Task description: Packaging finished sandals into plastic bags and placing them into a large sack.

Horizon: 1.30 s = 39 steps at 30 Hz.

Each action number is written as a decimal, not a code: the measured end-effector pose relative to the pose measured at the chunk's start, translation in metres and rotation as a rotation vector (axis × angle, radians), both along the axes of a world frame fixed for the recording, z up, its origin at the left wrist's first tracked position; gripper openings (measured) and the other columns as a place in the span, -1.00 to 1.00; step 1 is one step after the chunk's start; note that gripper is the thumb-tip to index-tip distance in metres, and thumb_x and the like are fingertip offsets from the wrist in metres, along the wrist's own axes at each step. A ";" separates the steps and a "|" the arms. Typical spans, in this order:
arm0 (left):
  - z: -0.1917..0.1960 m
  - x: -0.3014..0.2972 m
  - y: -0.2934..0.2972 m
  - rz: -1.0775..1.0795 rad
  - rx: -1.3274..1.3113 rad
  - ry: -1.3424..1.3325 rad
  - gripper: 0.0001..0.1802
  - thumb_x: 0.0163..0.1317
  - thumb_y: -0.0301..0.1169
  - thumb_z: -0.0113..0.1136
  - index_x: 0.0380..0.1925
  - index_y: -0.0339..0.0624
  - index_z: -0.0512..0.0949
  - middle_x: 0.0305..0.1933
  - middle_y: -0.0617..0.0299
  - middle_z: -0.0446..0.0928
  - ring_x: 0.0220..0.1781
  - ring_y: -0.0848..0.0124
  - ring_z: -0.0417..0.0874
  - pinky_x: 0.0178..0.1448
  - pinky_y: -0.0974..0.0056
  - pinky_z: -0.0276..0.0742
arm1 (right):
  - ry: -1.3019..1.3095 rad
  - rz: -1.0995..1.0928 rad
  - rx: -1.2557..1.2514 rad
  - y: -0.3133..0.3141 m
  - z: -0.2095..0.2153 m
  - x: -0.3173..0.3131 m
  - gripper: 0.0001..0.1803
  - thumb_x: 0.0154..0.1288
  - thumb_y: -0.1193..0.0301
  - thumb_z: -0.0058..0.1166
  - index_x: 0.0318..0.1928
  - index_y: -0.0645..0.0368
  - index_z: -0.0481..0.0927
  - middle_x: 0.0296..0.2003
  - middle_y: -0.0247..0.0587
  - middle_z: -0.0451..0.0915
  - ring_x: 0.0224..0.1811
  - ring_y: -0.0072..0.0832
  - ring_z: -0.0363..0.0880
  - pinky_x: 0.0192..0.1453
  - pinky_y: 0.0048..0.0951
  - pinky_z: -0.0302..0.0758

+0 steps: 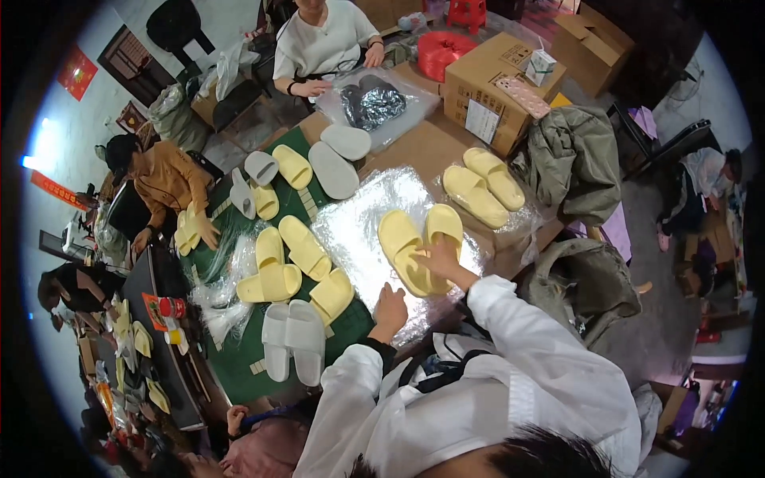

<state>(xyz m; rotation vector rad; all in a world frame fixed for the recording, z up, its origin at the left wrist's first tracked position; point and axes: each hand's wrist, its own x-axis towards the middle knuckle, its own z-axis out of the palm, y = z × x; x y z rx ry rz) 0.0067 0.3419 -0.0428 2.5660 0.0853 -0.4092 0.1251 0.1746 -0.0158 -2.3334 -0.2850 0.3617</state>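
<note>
A pair of yellow slippers (398, 239) lies side by side on a stack of clear, shiny plastic sheets (351, 231) in front of me. My right hand (437, 259) closes on this pair near the straps; its fingertips are partly hidden there. Close to the stack's near edge, my left hand (389, 312) holds nothing that I can see, with its thumb and forefinger apart. Further right sits another yellow pair (482, 191) on clear plastic. Left of the sheets are several loose yellow slippers (304, 247) and a white pair (293, 342) on the green mat (239, 362).
Grey slippers (335, 171) lie at the mat's far end. Across the table a person in white handles a plastic bag (378, 103) with dark contents. A cardboard box (490, 84) stands back right, beside a grey-green sack (578, 163). Another person in orange works at the left.
</note>
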 end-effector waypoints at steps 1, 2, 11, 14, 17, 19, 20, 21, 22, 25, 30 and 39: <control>-0.002 -0.008 0.002 -0.103 0.120 -0.106 -0.62 0.00 -0.47 0.04 -0.10 -0.02 0.48 0.19 -0.21 0.19 0.14 -0.10 0.32 0.13 0.04 0.32 | -0.197 -0.065 -0.129 0.012 0.006 0.000 -0.69 -0.01 0.07 0.09 -0.32 -0.08 0.69 0.15 0.08 0.25 0.22 0.09 0.15 0.29 0.02 0.00; -0.005 -0.014 0.002 -0.206 0.240 -0.211 -0.54 0.04 -0.49 0.00 0.02 0.04 0.45 0.27 -0.25 0.08 0.18 -0.11 0.29 0.17 0.06 0.31 | -0.189 -0.056 -0.129 0.019 0.012 -0.001 -0.69 -0.01 0.07 0.09 -0.32 -0.08 0.69 0.15 0.08 0.25 0.22 0.09 0.15 0.29 0.02 0.00; -0.013 -0.030 -0.003 -0.209 0.400 -0.253 -0.50 0.15 -0.34 -0.04 0.15 0.28 0.33 0.33 -0.11 0.02 0.13 -0.17 0.31 0.18 0.01 0.29 | -0.041 0.250 -0.364 0.038 0.035 0.027 -0.57 -0.04 0.18 -0.04 -0.11 0.02 0.56 0.25 0.07 0.14 0.29 0.02 0.07 0.26 0.10 0.01; -0.010 -0.028 0.000 -0.388 0.499 -0.367 -0.47 0.13 -0.19 0.02 0.18 0.29 0.30 0.32 -0.05 0.07 0.05 -0.15 0.35 0.12 -0.02 0.30 | -0.010 0.249 -0.363 0.023 0.034 0.045 -0.58 -0.06 0.18 0.01 -0.17 0.10 0.57 0.19 0.00 0.25 0.22 -0.13 0.21 0.17 0.04 0.15; -0.018 -0.028 -0.005 -0.392 0.616 -0.266 -0.44 0.13 -0.10 0.02 0.19 0.26 0.28 0.31 0.01 0.10 0.08 -0.13 0.33 0.05 0.04 0.32 | -0.089 0.194 -0.062 -0.018 0.015 0.053 -0.59 -0.06 0.36 0.04 -0.10 0.15 0.54 0.09 -0.08 0.38 0.07 -0.24 0.39 0.11 -0.19 0.31; -0.009 -0.027 -0.005 -0.400 0.634 -0.159 -0.40 0.14 -0.04 0.00 0.21 0.20 0.25 0.30 0.06 0.14 0.13 -0.12 0.29 0.03 0.08 0.29 | 0.084 0.275 0.461 -0.049 0.038 0.042 -0.55 -0.03 0.55 0.00 -0.02 0.20 0.49 -0.01 -0.16 0.47 0.05 -0.36 0.42 0.09 -0.42 0.34; -0.007 -0.028 -0.003 -0.315 0.516 -0.156 -0.39 0.14 -0.02 -0.01 0.23 0.19 0.23 0.30 0.08 0.14 0.13 -0.11 0.27 0.06 0.07 0.26 | 0.229 0.288 0.414 -0.063 0.065 0.032 -0.52 -0.02 0.60 -0.03 0.02 0.22 0.47 -0.02 -0.20 0.48 0.06 -0.45 0.40 0.10 -0.47 0.33; -0.002 -0.026 -0.004 -0.237 0.397 -0.159 -0.38 0.15 -0.01 -0.02 0.24 0.17 0.21 0.30 0.10 0.15 0.14 -0.10 0.26 0.09 0.05 0.24 | 0.368 0.292 0.363 -0.081 0.083 0.024 -0.49 -0.02 0.65 -0.06 0.06 0.25 0.44 -0.03 -0.24 0.49 0.06 -0.53 0.37 0.10 -0.52 0.31; 0.014 -0.021 -0.010 -0.241 0.422 -0.163 -0.33 0.14 0.02 -0.01 0.26 0.13 0.18 0.28 0.05 0.16 0.11 -0.05 0.28 0.12 0.03 0.20 | 0.494 0.337 0.375 -0.110 0.075 0.019 -0.49 -0.02 0.64 -0.05 0.06 0.26 0.44 -0.02 -0.25 0.49 0.05 -0.55 0.37 0.11 -0.53 0.30; 0.012 -0.021 -0.009 -0.315 0.470 -0.145 -0.25 0.14 0.06 -0.05 0.29 -0.01 0.11 0.28 -0.06 0.13 0.13 0.00 0.25 0.11 0.02 0.21 | 0.775 0.560 0.400 -0.147 0.082 -0.002 -0.49 -0.06 0.61 -0.04 0.03 0.27 0.46 0.04 -0.28 0.45 0.04 -0.60 0.36 0.14 -0.55 0.25; 0.002 -0.007 -0.007 -0.512 0.565 -0.332 -0.64 0.07 -0.38 -0.02 -0.08 -0.07 0.48 -0.31 0.23 0.48 -0.17 0.27 0.48 -0.10 0.11 0.34 | 0.771 0.680 0.356 -0.159 0.088 -0.026 -0.58 -0.11 0.55 0.02 -0.11 0.29 0.55 -0.01 -0.20 0.47 0.08 -0.42 0.32 0.14 -0.47 0.24; 0.045 0.043 -0.008 -0.064 0.237 -0.474 -0.66 0.07 -0.48 -0.08 -0.09 -0.13 0.46 -0.25 0.21 0.53 -0.23 0.22 0.53 -0.15 0.14 0.39 | 0.756 0.659 0.485 -0.134 0.110 -0.041 -0.65 0.02 0.53 0.08 -0.09 0.27 0.55 0.04 -0.21 0.45 0.05 -0.46 0.36 0.14 -0.51 0.24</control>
